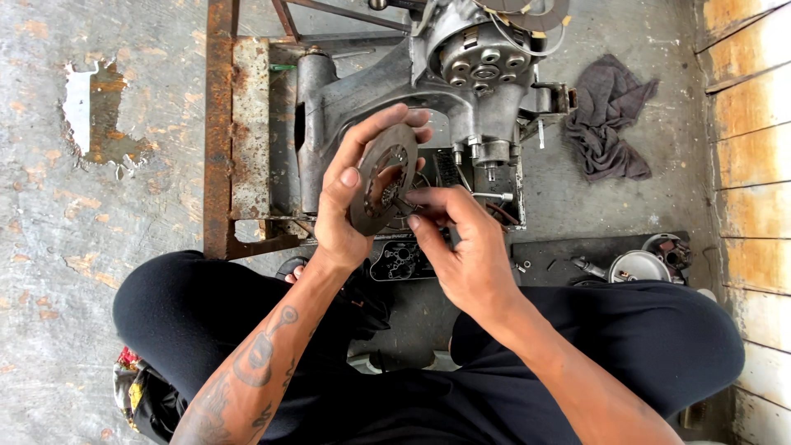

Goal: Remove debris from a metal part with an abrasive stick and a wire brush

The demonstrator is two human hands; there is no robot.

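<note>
Left hand (350, 202) grips a round, dark metal disc (381, 191) by its rim, thumb across the near face, fingertips curled over the top edge, disc tilted on edge and raised above the lap. Right hand (461, 247) pinches a small dark pin-like tool (404, 203), tip set into the toothed centre opening of the disc; exact kind of tool too small to tell. Judgement: work at the hub goes best with the left grip kept firm on the rim so the disc cannot rock, right hand pressing lightly and square to the face, thumb kept off the slotted ring so the teeth stay visible. Disc sits between both hands, touching the left palm side, tool tip touching its middle. Behind it, further out, a grey engine casing (387, 91) rests on a rusty steel frame (239, 132), its round bolted cover (482, 62) just above the hands. Beside the right knee, a dark tray (560, 255) with loose round parts (638, 265). A grey rag (606, 115) lies on the concrete floor (99, 214), well apart to the right
</note>
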